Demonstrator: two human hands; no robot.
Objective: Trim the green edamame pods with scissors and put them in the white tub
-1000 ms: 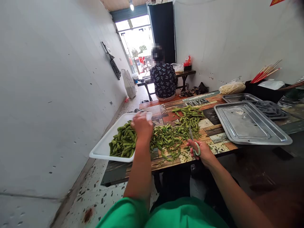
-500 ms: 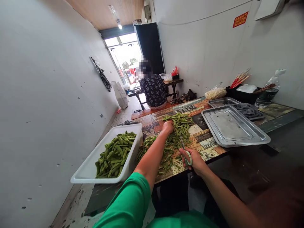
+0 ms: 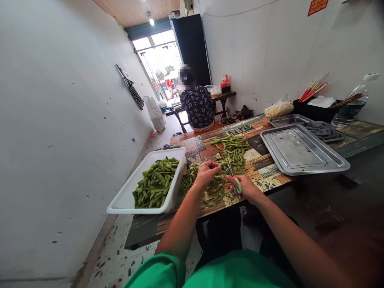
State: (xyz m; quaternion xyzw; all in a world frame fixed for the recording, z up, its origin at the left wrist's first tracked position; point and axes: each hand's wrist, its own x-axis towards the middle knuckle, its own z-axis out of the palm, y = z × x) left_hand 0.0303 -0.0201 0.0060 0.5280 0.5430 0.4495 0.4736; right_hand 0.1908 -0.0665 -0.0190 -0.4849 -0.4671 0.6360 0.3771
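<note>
Between its fingertips my left hand (image 3: 207, 173) pinches a green soybean pod (image 3: 223, 164), held over the scraps on the table. My right hand (image 3: 244, 187) grips a pair of scissors (image 3: 237, 185) by pale green handles, its blades pointing up and away beside the pod. Whether the blades touch the pod I cannot tell. Beyond both hands lies a heap of soybean pods (image 3: 235, 148). Trimmed bits and stems (image 3: 216, 190) are strewn under and around my left hand. On the left stands a white plastic tub (image 3: 120, 200) partly filled with pods (image 3: 157, 182).
A metal tray (image 3: 303, 154) lies to the right on the patterned table (image 3: 270, 170). Behind it are another tray with a grey cloth (image 3: 322, 130), a black box (image 3: 315, 110) with sticks, and a water bottle (image 3: 349, 112). A person (image 3: 196, 106) sits ahead, back turned.
My left hand has drawn back from the far heap toward the scissors, now with a pod in its fingers. My right hand stays near the same spot. The camera view has shifted slightly.
</note>
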